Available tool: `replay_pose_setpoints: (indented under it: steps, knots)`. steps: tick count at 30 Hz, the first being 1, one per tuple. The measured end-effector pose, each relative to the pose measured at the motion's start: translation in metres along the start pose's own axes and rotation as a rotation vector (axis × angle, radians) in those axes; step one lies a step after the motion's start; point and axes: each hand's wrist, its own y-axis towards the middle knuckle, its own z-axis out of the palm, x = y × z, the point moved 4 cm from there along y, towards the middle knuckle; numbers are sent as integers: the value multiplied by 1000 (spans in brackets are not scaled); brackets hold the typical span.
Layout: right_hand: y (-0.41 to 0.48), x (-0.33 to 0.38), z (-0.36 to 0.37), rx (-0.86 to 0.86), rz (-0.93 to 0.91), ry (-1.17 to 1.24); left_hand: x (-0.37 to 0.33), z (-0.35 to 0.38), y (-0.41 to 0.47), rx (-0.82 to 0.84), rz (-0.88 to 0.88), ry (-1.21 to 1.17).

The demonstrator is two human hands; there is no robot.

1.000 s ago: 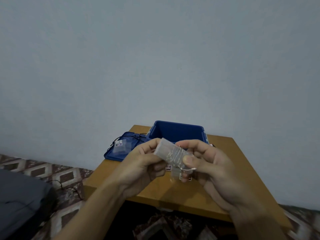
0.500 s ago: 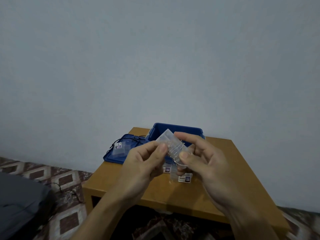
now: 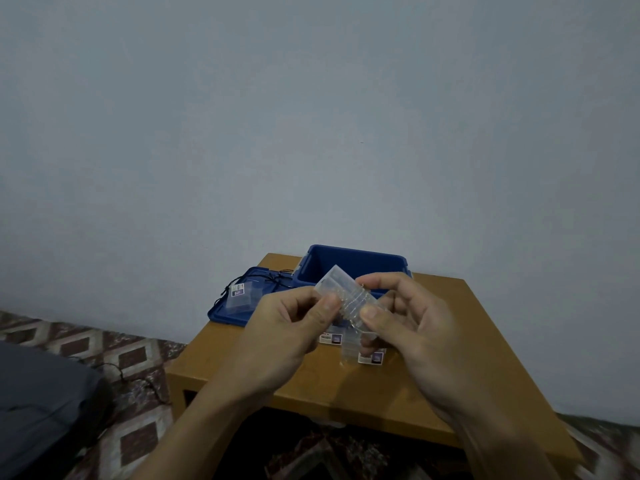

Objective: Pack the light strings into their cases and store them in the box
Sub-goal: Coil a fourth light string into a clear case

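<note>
- My left hand [image 3: 287, 327] pinches the lower left edge of the clear plastic case [image 3: 337, 282] between thumb and curled forefinger. The other fingers are folded toward the palm.
- My right hand [image 3: 412, 327] grips the same case from the right, thumb pressed on its near end and forefinger hooked over the top.
- The case hangs in the air above the wooden table [image 3: 346, 393], tilted with its far end up and to the left. A second ago it lay flatter and lower between my hands; both grips are much as they were.
- The light string [image 3: 351, 301] shows as thin coiled wire at the case's middle, between my thumbs.
- Beneath my hands a labelled case [image 3: 331, 338] and a second labelled case [image 3: 371, 357] lie on the table, where they lay before.
- Further back stands the open blue box [image 3: 349, 266]. Left of it is the blue lid [image 3: 228, 315], bearing a spare clear case [image 3: 240, 296] and a black cord [image 3: 277, 277].
</note>
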Motion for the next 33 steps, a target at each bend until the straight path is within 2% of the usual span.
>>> replay_pose_setpoints:
  steps: [4,11,23,33]
  knots:
    - [1,-1,-2,-56,-17,-25,-1,0,1,-66,-91,80]
    - [1,-5,-6,-92,-32,-55,-5,0,2,-109,-275,-40]
    - [-3,-7,-1,-96,-54,-227,-16,-8,-3,-58,-156,672]
    - [-4,-8,3,-79,-89,-469,-29,-10,-6,42,-157,884]
